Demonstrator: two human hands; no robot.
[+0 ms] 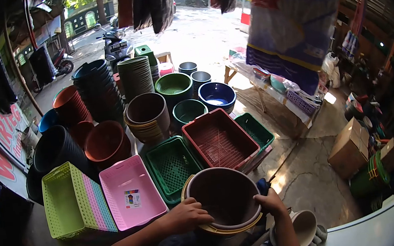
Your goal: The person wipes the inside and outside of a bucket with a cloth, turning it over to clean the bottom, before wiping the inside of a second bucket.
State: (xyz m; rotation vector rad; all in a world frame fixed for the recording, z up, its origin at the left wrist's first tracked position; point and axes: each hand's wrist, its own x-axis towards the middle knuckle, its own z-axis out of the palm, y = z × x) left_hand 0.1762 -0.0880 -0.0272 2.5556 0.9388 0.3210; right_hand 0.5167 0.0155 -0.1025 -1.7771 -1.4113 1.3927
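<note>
Close to my body is a brown plastic bucket [222, 191], round and open at the top, with a yellow rim showing just beneath its own. My left hand [193, 213] grips its left side, fingers folded over the edge. On the right, my right hand [271, 202] clasps the rim with the thumb on the inner side. A dark blue item [263, 185] shows just behind the right hand. The green basket [174, 167] and the red-brown basket [221, 139] stand directly beyond the bucket.
Pink [134, 192] and lime-green baskets [64, 203] stand at left. Behind them rise stacked dark pots [96, 86], terracotta pots [106, 141] and another brown bucket [146, 112]. A cream bowl [304, 225] lies near my right forearm. Cardboard boxes [350, 148] stand at right; packaged goods [293, 22] hang overhead.
</note>
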